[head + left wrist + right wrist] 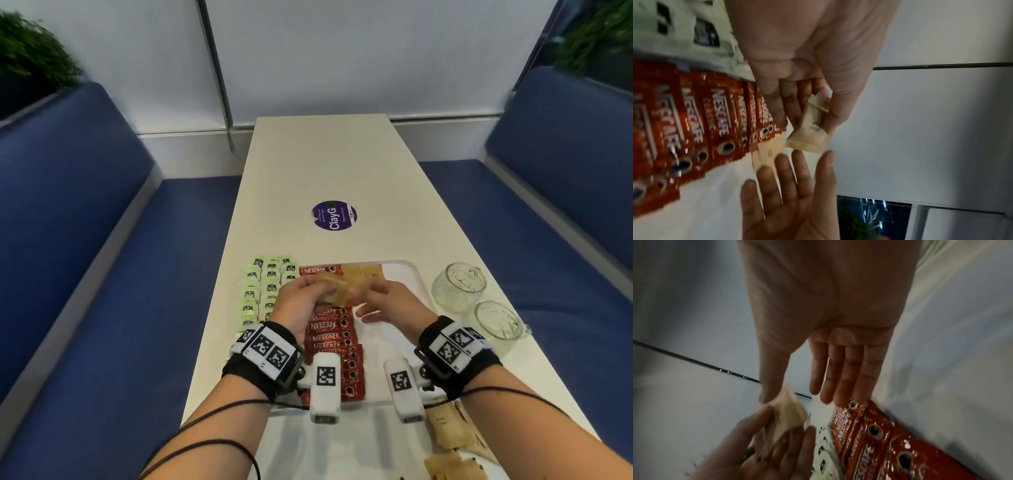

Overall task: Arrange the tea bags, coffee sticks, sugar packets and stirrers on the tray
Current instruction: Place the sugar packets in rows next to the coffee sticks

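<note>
A white tray (412, 274) lies on the table. Green tea bags (263, 287) fill its left columns and red coffee sticks (329, 337) run down the middle. A few brown sugar packets (363, 274) lie at the tray's far end. My left hand (301, 298) hovers over the sticks and grips a small stack of brown sugar packets (809, 129) between thumb and curled fingers. My right hand (390, 301) is beside it with straight fingers (838, 378), its thumb tip next to the edge of the stack (789, 412). One sugar packet (768, 152) lies flat on the tray under the hands.
Two glass mugs (459, 284) (496, 323) stand on the table right of the tray. Loose brown sugar packets (448, 425) lie near the front right edge. A purple sticker (334, 216) marks the table's middle. Blue benches (85, 240) flank the table.
</note>
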`<state>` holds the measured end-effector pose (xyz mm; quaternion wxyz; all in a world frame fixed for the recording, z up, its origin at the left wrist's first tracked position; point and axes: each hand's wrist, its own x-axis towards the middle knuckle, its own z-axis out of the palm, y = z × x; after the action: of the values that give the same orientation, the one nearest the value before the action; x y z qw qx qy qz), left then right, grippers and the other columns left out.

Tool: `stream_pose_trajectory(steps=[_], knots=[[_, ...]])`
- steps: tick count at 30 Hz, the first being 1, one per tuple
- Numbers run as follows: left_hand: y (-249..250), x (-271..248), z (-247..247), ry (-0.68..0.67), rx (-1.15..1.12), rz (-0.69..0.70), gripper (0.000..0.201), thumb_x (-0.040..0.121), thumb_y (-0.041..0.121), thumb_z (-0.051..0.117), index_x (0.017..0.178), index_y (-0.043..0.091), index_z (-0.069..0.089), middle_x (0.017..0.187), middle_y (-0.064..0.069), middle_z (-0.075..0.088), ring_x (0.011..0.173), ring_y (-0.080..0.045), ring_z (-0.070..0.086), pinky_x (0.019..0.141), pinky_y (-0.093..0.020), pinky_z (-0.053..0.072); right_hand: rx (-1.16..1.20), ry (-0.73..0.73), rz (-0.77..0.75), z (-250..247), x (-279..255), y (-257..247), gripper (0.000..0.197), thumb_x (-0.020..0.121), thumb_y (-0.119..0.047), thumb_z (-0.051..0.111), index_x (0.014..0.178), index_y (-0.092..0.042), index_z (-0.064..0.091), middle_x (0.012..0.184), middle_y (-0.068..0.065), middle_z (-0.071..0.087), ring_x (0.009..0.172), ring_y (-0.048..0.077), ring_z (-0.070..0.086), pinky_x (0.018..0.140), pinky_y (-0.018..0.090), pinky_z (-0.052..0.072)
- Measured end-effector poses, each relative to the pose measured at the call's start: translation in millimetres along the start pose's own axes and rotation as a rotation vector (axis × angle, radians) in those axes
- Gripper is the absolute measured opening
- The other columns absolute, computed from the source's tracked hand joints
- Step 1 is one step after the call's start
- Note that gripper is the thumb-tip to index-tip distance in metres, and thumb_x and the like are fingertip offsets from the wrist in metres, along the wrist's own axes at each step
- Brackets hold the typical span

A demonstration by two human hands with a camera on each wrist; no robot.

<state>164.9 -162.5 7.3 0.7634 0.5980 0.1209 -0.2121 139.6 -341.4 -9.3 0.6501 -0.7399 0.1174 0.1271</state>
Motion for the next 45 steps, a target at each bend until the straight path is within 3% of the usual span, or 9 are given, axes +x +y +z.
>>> stream_pose_trajectory(steps=[6, 12, 15, 19, 22, 26, 31, 39, 45], knots=[[-12, 2, 21, 0.044, -0.008, 0.007, 0.013, 0.083, 0.016, 0.076, 0.092, 0.015, 0.069, 0.094, -0.005, 0.074, 0.086, -0.019, 0.065, 0.078, -0.036, 0.053, 0.111, 0.032, -0.052, -4, -15, -5, 0.022, 0.085, -0.008, 0.071, 0.103, 0.003, 0.066, 0.087, 0.014, 0.068, 0.069, 0.015, 0.064, 0.069, 0.027, 0.056], [-10, 7, 40, -0.014, 0.194, 0.064, 0.019, 0.079, 0.019, 0.080, 0.093, 0.008, 0.074, 0.091, -0.007, 0.077, 0.087, -0.024, 0.072, 0.081, -0.034, 0.057, 0.238, 0.142, -0.076, -26, -12, -24, 0.019, 0.090, -0.008, 0.064, 0.108, -0.001, 0.066, 0.086, 0.008, 0.066, 0.071, 0.016, 0.061, 0.067, 0.028, 0.055], [-4, 16, 54, -0.032, 0.212, 0.091, 0.017, 0.080, 0.017, 0.079, 0.093, 0.009, 0.073, 0.086, -0.004, 0.075, 0.078, -0.018, 0.069, 0.067, -0.026, 0.054, 0.223, 0.188, -0.120, -34, -1, -30, 0.022, 0.089, -0.006, 0.066, 0.110, 0.000, 0.064, 0.092, 0.013, 0.068, 0.072, 0.019, 0.065, 0.068, 0.030, 0.056], [11, 46, 52, 0.102, 0.742, 0.295, 0.023, 0.076, 0.026, 0.081, 0.095, 0.021, 0.068, 0.098, 0.005, 0.068, 0.093, -0.015, 0.062, 0.084, -0.032, 0.051, -0.064, 0.395, -0.131, -55, 29, -21, 0.018, 0.081, -0.005, 0.074, 0.094, -0.009, 0.063, 0.091, 0.017, 0.069, 0.070, 0.023, 0.066, 0.056, 0.027, 0.055], [18, 59, 48, 0.161, 1.342, 0.439, 0.022, 0.079, 0.029, 0.074, 0.099, 0.033, 0.065, 0.108, 0.007, 0.060, 0.108, -0.020, 0.050, 0.094, -0.038, 0.038, -0.374, 0.348, -0.038, -68, 45, -4, 0.018, 0.075, -0.012, 0.082, 0.086, -0.014, 0.067, 0.088, 0.011, 0.070, 0.066, 0.018, 0.065, 0.056, 0.025, 0.054], [6, 72, 52, 0.062, 1.640, 0.413, 0.020, 0.082, 0.029, 0.068, 0.101, 0.036, 0.064, 0.112, 0.005, 0.061, 0.116, -0.023, 0.048, 0.097, -0.042, 0.031, -0.575, 0.280, 0.014, -70, 57, 9, 0.018, 0.072, -0.019, 0.084, 0.085, -0.020, 0.071, 0.088, 0.001, 0.068, 0.082, 0.019, 0.065, 0.077, 0.034, 0.056], [-9, 81, 61, 0.022, 1.759, 0.439, 0.024, 0.085, 0.037, 0.065, 0.108, 0.035, 0.063, 0.117, 0.004, 0.059, 0.117, -0.024, 0.047, 0.098, -0.043, 0.029, -0.598, 0.286, -0.031, -64, 68, 13, 0.018, 0.074, -0.017, 0.082, 0.090, -0.017, 0.074, 0.087, -0.001, 0.067, 0.082, 0.014, 0.060, 0.072, 0.022, 0.043], [-16, 87, 59, 0.023, 1.788, 0.426, 0.022, 0.086, 0.027, 0.059, 0.107, 0.033, 0.062, 0.115, 0.006, 0.063, 0.115, -0.022, 0.050, 0.102, -0.046, 0.024, -0.562, 0.328, -0.030, -60, 78, 22, 0.035, 0.068, -0.021, 0.085, 0.097, -0.020, 0.067, 0.090, -0.001, 0.063, 0.080, 0.014, 0.058, 0.063, 0.022, 0.042], [-18, 89, 60, 0.032, 1.800, 0.420, 0.026, 0.085, 0.024, 0.059, 0.109, 0.032, 0.062, 0.116, 0.005, 0.061, 0.116, -0.022, 0.051, 0.101, -0.045, 0.025, -0.573, 0.281, -0.021, -61, 83, 26, 0.035, 0.066, -0.018, 0.087, 0.096, -0.017, 0.070, 0.090, 0.000, 0.066, 0.077, 0.011, 0.058, 0.056, 0.011, 0.038]])
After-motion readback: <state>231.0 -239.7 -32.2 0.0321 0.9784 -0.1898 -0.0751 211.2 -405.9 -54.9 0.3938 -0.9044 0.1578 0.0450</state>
